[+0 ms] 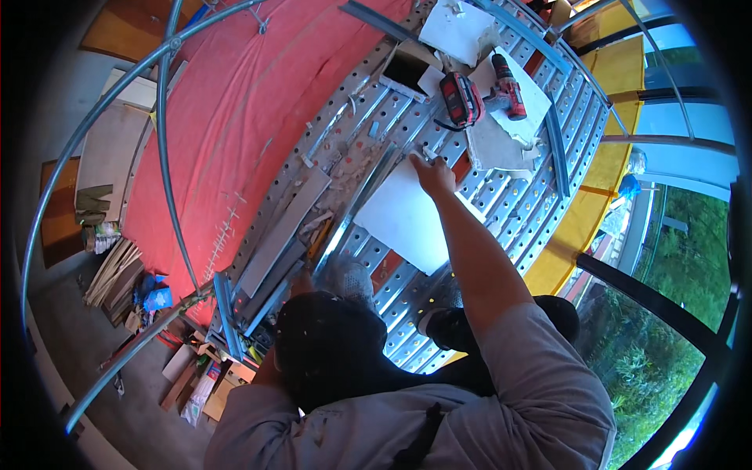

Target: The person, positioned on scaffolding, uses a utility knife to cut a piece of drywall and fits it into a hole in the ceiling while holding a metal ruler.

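Note:
I crouch on a perforated metal scaffold deck (pixel 392 290). My right hand (pixel 432 174) is closed on the far corner of a white board (pixel 399 219) lying on the deck in front of my knees, beside a small light object at that corner. My left hand (pixel 301 280) is low beside my left knee, mostly hidden, near an orange-handled tool (pixel 317 235) and some grey strips (pixel 282 227); I cannot make out its fingers. Beyond my right hand a red-and-black drill (pixel 507 90) lies on board offcuts, next to a red-and-black battery tool (pixel 460 100).
An open cardboard box (pixel 407 72), metal channels (pixel 558 149) and scraps sit on the deck. Red sheeting (pixel 196 157) and curved tubes (pixel 160 125) are on the left, above a lower floor with timber piles (pixel 113 278). A yellow band (pixel 583 211) and windows line the right.

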Motion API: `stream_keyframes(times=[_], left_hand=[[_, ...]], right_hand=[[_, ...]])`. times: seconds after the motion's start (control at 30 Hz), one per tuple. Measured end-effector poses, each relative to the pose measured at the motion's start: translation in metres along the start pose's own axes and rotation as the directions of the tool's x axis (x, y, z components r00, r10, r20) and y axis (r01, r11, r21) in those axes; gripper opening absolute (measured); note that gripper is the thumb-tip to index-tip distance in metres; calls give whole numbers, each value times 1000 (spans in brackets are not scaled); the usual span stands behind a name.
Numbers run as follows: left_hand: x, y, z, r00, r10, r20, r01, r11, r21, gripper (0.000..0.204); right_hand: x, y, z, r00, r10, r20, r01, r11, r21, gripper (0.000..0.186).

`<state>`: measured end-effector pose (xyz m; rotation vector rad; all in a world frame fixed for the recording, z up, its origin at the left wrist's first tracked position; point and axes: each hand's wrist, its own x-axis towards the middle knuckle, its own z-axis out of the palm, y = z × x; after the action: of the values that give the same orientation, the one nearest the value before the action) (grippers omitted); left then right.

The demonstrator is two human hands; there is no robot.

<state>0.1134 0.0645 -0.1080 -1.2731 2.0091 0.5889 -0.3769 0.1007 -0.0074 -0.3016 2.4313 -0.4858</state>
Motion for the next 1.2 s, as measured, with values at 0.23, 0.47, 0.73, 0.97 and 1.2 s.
stream_keyframes(times=[0.23,0.47,0.73,0.97,1.2], left_hand=[[-20,-17,-14,992,83,-99,-93,990,-104,55],[-35,-25,-22,980,122,-159,-148,975,-164,59],[-33,4,-36,950,208,-231,-260,939,-226,63],[-34,44,-53,958,200,-204,-252,928,-276,72],[-48,58,-63,988,45,-144,-70,983,-172,61]], right_hand=[[-12,-29,14,994,70,86,-63,995,-80,98],[-21,-32,24,994,36,100,-30,998,-62,93],[1,-21,48,998,11,-67,-20,990,-141,81],[9,22,56,864,-253,-435,270,963,-23,52],[-63,-16,53,875,-484,-15,467,851,-241,81]])
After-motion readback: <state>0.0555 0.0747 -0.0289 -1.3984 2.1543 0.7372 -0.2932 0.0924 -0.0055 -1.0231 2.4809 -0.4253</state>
